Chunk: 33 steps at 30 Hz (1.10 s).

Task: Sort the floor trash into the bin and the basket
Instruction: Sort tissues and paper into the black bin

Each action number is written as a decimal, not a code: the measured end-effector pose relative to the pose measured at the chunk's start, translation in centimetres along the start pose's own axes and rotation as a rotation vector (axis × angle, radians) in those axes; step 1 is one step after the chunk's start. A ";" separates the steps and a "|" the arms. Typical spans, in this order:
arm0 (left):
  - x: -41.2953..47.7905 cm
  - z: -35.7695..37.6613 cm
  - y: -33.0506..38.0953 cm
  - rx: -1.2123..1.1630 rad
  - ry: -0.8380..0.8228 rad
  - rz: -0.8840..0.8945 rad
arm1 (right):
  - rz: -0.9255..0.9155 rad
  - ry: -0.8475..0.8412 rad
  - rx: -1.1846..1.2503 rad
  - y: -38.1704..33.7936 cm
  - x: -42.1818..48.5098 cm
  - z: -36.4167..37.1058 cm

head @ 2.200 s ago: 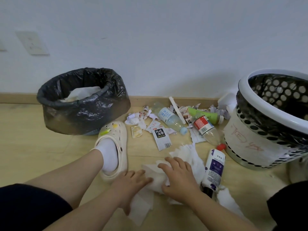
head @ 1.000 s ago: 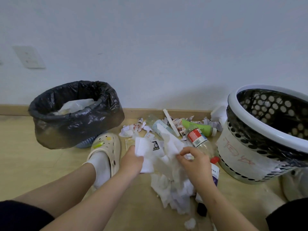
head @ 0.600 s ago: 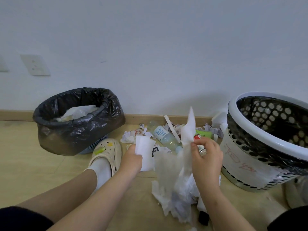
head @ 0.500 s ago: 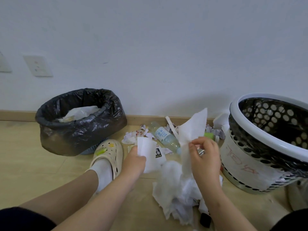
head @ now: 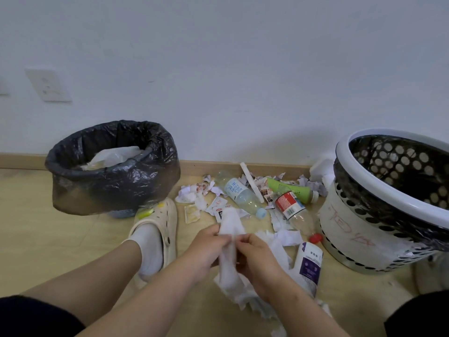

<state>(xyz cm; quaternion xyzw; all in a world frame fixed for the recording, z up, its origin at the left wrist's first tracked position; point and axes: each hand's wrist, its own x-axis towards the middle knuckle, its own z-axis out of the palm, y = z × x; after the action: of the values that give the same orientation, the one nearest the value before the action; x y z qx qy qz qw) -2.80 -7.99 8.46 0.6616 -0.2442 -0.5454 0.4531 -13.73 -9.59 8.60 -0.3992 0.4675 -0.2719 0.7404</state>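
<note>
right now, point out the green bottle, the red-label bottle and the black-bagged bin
green bottle (head: 288,189): head view, on its green body.
red-label bottle (head: 289,205): head view, on its label.
black-bagged bin (head: 114,186): head view, on the bag's front wall.

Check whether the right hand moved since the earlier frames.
Yes: the right hand shifted left, away from the basket, joining the left hand on the tissue.

red scrawl on basket unreadable, barcode on red-label bottle, other labels illegible
</note>
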 end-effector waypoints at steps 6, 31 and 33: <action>1.5 -2.2 -3.5 0.000 0.245 -0.143 | -0.100 0.208 -0.903 3.2 1.2 -3.7; 1.9 -4.2 -7.2 0.573 0.001 -0.115 | -0.047 0.105 -0.810 4.9 2.9 -3.6; 1.7 -4.2 -7.3 0.694 -0.043 -0.064 | -0.092 0.098 -0.861 5.2 2.9 -3.2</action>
<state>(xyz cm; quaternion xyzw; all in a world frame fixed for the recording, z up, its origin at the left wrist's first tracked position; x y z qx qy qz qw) 0.33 -4.51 1.26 0.7719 -0.4035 -0.4576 0.1787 -15.33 -10.14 2.00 -0.6787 0.5544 -0.1034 0.4704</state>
